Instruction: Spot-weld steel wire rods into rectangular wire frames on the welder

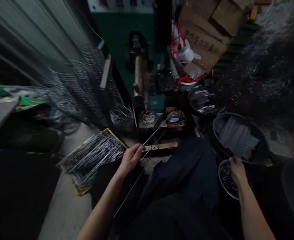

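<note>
- Dark trousers [181, 186] fill the bottom centre, closest to the lens; both forearms run up past them on either side.
- Left hand [131, 158] is closed around thin metal rods [147, 150], fingers curled over, thumb side up.
- Rods pass through that grip on a diagonal: the long end trails down and back toward the lap, the short end points up and forward toward the machine.
- Just ahead of the left grip, touching or nearly touching the rods, lies a flat wooden strip [161, 146].
- Beyond the strip, further along the rod line: a small round dish [149, 117] with shiny bits in it, sitting at the base of a green machine [127, 36].
- Outward of the left grip, on the floor: a yellow tray [92, 160] stacked with bent wire pieces.
- Past the tray, up and out: rows of stacked wire frames [82, 86], motion-blurred.
- Right hand [236, 170] reaches down into a small round bowl [226, 180]; fingers dip into the contents. Cannot tell whether it is pinching anything, the fingertips are hidden and the shot is dark.
- Bowl content reads as small metal parts, too blurred to identify.
- Just ahead of the right hand: a dark bucket [261, 146] holding a bundle of short straight wire lengths.
- Further ahead of that: another round tub [204, 101] with shiny wire inside.
- Cardboard box [206, 36] stands behind the tubs, beside the machine.
</note>
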Action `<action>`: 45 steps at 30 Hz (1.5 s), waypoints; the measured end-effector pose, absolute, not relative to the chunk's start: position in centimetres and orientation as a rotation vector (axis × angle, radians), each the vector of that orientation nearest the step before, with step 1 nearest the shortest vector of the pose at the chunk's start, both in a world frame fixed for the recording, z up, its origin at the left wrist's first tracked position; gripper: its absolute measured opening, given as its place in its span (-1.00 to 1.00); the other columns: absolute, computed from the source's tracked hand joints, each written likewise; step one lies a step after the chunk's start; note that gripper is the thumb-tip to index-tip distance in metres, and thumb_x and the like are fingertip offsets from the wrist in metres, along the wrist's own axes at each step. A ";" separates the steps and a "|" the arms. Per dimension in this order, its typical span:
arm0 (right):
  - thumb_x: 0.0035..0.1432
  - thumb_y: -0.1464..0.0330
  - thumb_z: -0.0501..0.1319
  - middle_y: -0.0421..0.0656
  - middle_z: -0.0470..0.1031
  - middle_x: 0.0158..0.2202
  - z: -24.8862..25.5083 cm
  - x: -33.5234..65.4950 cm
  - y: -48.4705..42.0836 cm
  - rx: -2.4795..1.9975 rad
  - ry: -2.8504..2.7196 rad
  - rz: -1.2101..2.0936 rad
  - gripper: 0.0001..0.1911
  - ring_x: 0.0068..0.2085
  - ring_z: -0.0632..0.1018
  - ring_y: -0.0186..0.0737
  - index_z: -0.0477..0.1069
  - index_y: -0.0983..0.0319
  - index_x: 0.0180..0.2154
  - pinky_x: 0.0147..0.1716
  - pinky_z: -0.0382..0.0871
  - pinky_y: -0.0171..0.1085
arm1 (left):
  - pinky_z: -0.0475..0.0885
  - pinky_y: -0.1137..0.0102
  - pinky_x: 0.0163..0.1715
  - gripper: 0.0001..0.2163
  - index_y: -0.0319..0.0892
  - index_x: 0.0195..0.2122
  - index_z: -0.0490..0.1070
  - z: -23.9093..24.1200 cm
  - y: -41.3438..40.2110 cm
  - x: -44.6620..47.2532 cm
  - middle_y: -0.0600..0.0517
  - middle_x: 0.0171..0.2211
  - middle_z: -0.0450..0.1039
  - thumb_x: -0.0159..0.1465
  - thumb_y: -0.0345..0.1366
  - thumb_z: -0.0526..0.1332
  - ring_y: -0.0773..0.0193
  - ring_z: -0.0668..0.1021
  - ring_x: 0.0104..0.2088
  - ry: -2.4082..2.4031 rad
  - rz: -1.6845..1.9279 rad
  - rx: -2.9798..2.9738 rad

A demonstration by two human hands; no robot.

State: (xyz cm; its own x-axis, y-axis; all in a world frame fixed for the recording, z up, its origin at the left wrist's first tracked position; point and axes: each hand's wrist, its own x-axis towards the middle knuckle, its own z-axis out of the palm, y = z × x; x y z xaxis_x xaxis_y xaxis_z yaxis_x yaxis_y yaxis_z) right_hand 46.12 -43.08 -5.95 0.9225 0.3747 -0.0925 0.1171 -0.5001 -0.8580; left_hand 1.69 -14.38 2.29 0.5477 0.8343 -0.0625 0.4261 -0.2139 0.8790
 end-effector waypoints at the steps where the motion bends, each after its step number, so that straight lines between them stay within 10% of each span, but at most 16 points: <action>1: -0.15 0.00 0.29 -0.24 0.36 -0.58 -5.2 45.9 -41.7 -2.044 -0.365 0.374 -0.53 -0.62 0.37 -0.33 0.37 0.24 -0.35 -0.67 0.27 -0.35 | 0.25 0.49 -0.48 -0.64 -0.23 -0.32 0.45 2.3 -14.4 1.6 0.10 -0.54 0.33 0.35 -0.08 0.00 0.34 0.35 -0.50 1.029 0.550 1.849; 7: -0.02 0.06 0.30 -0.06 0.55 -0.36 0.1 41.3 -30.5 -1.920 -0.897 0.680 -0.45 -0.44 0.55 -0.17 0.46 0.27 -0.06 -0.45 0.48 -0.23 | 0.28 0.48 -0.37 -0.64 -0.23 -0.35 0.45 1.7 -13.6 1.6 0.07 -0.50 0.40 0.37 -0.12 -0.01 0.32 0.42 -0.44 0.991 0.584 1.915; 14: 0.16 0.14 0.15 -0.12 0.56 -0.42 0.7 31.7 -20.1 -1.827 -1.419 0.653 -0.70 -0.38 0.56 -0.15 0.53 0.20 -0.33 -0.39 0.44 -0.27 | 0.28 0.48 -0.41 -0.65 -0.22 -0.39 0.45 0.3 -11.8 2.6 0.05 -0.52 0.42 0.37 -0.16 -0.02 0.32 0.44 -0.47 0.995 0.621 1.968; 19: 0.04 0.06 0.26 -0.16 0.52 -0.51 -0.2 26.4 -16.5 -1.617 -1.100 1.013 -0.55 -0.52 0.54 -0.21 0.53 0.26 -0.16 -0.50 0.47 -0.27 | 0.29 0.48 -0.38 -0.66 -0.21 -0.36 0.44 0.8 -12.4 1.2 0.03 -0.48 0.46 0.38 -0.16 -0.03 0.32 0.47 -0.45 1.013 0.682 1.938; 27: -0.21 0.02 0.42 -0.18 0.49 -0.56 -0.6 21.2 -12.6 -1.427 -0.685 1.234 -0.54 -0.61 0.48 -0.36 0.41 0.28 -0.48 -0.69 0.32 -0.45 | 0.29 0.48 -0.40 -0.68 -0.20 -0.34 0.44 0.9 -13.3 0.3 0.03 -0.50 0.45 0.38 -0.17 -0.02 0.32 0.48 -0.46 1.096 0.781 1.859; 45: -0.13 0.12 0.42 -0.26 0.43 -0.60 1.0 20.4 -10.3 -1.301 -0.708 1.195 -0.63 -0.66 0.38 -0.46 0.42 0.27 -0.45 -0.72 0.23 -0.50 | 0.27 0.47 -0.42 -0.68 -0.19 -0.34 0.42 0.6 -12.2 0.5 0.07 -0.52 0.39 0.39 -0.16 -0.03 0.34 0.42 -0.49 1.111 0.860 1.764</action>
State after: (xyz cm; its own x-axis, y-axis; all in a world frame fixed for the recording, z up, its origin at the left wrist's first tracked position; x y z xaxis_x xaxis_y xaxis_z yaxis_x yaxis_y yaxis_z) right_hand 20.43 -10.30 1.04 0.2936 0.9309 -0.2175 -0.2565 -0.1424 -0.9560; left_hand 0.49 -12.21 0.62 0.3668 0.9243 0.1052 0.3336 -0.2362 0.9126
